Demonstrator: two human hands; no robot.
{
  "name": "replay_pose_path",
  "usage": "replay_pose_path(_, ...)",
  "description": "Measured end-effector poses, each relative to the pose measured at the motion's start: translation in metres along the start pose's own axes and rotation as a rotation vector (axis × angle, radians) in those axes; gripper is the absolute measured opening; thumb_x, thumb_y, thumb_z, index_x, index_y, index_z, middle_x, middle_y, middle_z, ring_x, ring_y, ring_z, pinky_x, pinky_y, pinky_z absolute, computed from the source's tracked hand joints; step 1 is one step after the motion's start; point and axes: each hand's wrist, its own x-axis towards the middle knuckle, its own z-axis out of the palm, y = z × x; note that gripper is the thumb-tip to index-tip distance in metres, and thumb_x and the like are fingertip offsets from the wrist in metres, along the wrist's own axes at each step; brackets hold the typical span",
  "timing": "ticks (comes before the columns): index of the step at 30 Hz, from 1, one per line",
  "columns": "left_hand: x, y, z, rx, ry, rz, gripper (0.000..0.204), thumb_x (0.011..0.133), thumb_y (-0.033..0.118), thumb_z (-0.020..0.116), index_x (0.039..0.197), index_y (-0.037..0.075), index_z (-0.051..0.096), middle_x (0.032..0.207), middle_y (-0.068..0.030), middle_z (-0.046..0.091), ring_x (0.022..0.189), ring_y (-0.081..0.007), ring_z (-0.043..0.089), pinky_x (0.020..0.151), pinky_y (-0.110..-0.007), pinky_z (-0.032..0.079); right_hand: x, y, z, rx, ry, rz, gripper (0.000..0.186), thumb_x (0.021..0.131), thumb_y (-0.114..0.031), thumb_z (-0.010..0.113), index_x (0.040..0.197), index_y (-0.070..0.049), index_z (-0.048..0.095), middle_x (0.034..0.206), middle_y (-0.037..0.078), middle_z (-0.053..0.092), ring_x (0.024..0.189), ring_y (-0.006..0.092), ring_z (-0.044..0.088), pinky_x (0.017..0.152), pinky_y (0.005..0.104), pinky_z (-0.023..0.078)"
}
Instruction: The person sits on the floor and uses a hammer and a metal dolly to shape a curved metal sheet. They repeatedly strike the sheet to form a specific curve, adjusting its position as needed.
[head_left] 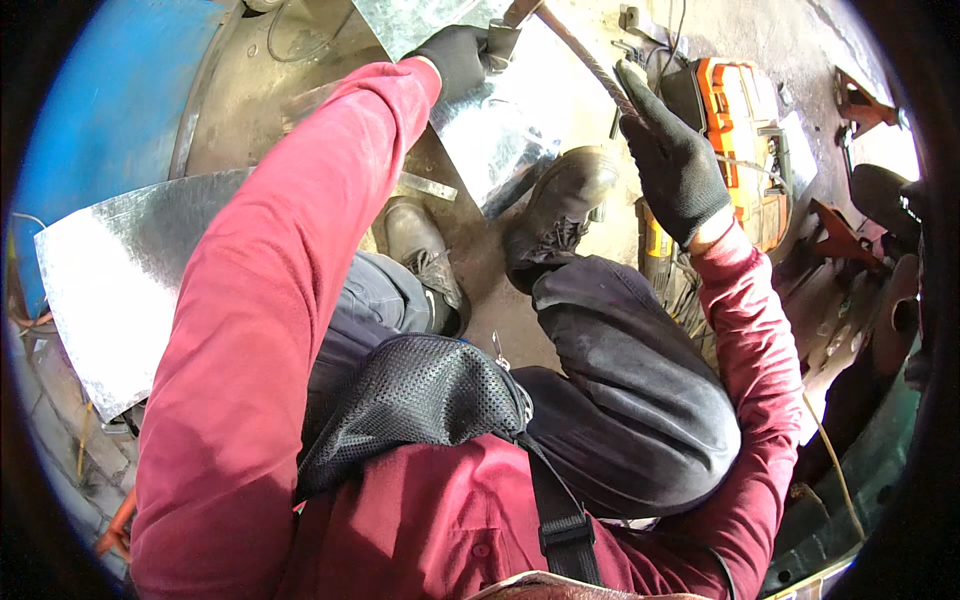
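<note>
- Landmark: right boot (556, 208), planted on the concrete floor (480, 270) mid-frame.
- Far left of the boot: big curved metal sheet (110, 290) lying flat against a blue wall (100, 100); its lower edge hangs over rubble.
- Left hand (458, 55), black glove, up-left of the boot: fingers closed tight, pinching the top edge of a smaller metal sheet (495, 140).
- That sheet runs from the hand down to the boot; its lower corner sits just beside the boot toe, possibly under it, can't tell.
- Left boot (420, 250) just left of the landmark, bare floor strip between the two.
- Right hand (675, 160), black glove, up-right of the boot: wrapped fully shut round a ribbed steel rod (590, 62) slanting up-left over the sheet.
- Right of the boot: orange toolbox (735, 120), lid shut, contents hidden; cables around it, little free room.
</note>
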Motion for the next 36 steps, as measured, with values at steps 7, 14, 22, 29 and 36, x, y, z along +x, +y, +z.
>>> replay_pose_path(7,0.015,-0.022,-0.007,0.152,-0.002,0.148,0.026,0.096,0.022,0.069,0.118,0.008,0.075,0.113,-0.0167,0.077,0.109,-0.033,0.072,0.096,-0.038,0.055,0.012,-0.058,-0.049,0.321,0.347,-0.031,0.048,0.106,0.002,0.054,0.153,0.007,0.048,0.128,0.017,0.072,0.114,0.0203,0.07,0.103,0.0312,0.053)
replay_pose_path(14,0.009,-0.011,0.003,0.031,0.026,0.082,0.034,0.096,0.02,0.071,0.129,0.01,0.072,0.121,-0.0168,0.076,0.109,-0.0293,0.072,0.098,-0.037,0.054,0.007,0.017,0.011,-0.259,0.02,-0.154,0.059,0.102,-0.006,0.062,0.158,-0.012,0.046,0.11,0.027,0.072,0.093,0.0368,0.075,0.08,0.0405,0.059)
replay_pose_path(22,0.003,-0.032,-0.013,-0.187,0.009,-0.003,0.046,0.097,0.032,0.076,0.122,-0.005,0.069,0.107,-0.0166,0.077,0.096,-0.0271,0.073,0.088,-0.04,0.056,0.009,-0.02,-0.014,0.105,0.134,-0.002,0.053,0.108,-0.007,0.057,0.16,-0.006,0.045,0.153,0.013,0.059,0.134,0.0158,0.057,0.109,0.0319,0.046)
replay_pose_path(29,0.007,-0.029,-0.005,-0.147,0.052,-0.04,0.057,0.093,0.043,0.079,0.122,-0.005,0.069,0.107,-0.0188,0.075,0.099,-0.0281,0.072,0.09,-0.039,0.055,0.012,-0.022,-0.019,0.058,0.1,-0.025,0.052,0.107,-0.004,0.057,0.158,-0.001,0.046,0.158,0.013,0.054,0.144,0.0191,0.05,0.117,0.0333,0.04)
replay_pose_path(36,0.022,-0.038,0.005,0.087,0.039,0.208,0.03,0.098,0.031,0.066,0.117,0.01,0.076,0.111,-0.0202,0.075,0.106,-0.0345,0.071,0.096,-0.041,0.053,0.024,-0.052,-0.052,0.018,0.331,-0.12,0.053,0.104,0.001,0.058,0.156,0.001,0.048,0.105,0.005,0.066,0.087,0.0078,0.056,0.076,0.0232,0.046)
